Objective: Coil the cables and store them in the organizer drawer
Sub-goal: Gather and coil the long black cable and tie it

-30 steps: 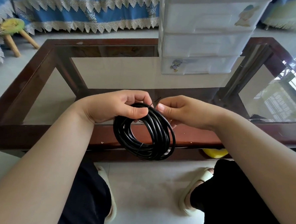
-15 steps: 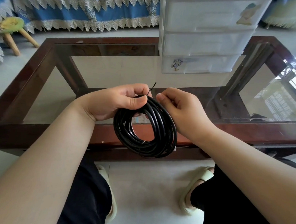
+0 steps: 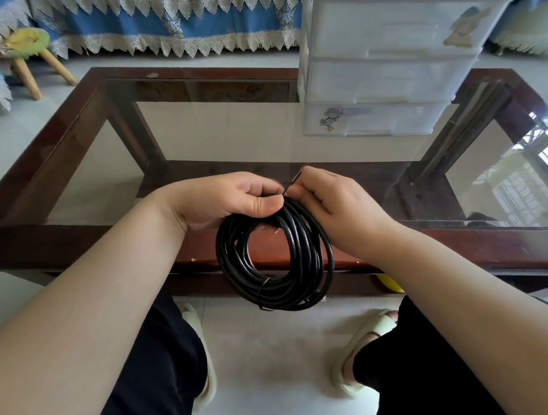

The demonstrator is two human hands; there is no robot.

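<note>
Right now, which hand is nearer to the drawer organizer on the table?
Right. The right hand is almost directly in front of the drawer organizer; the left hand lies further to its left.

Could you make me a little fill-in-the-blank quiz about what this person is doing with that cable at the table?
1. The coiled cable is ____ in colour.
2. The left hand holds the coil at its ____, so the loops hang below.
3. The right hand pinches a thin black ____ that sticks up above the coil.
4. The white organizer on the glass table has all its visible drawers ____.

Missing words: black; top; tie; closed
</note>
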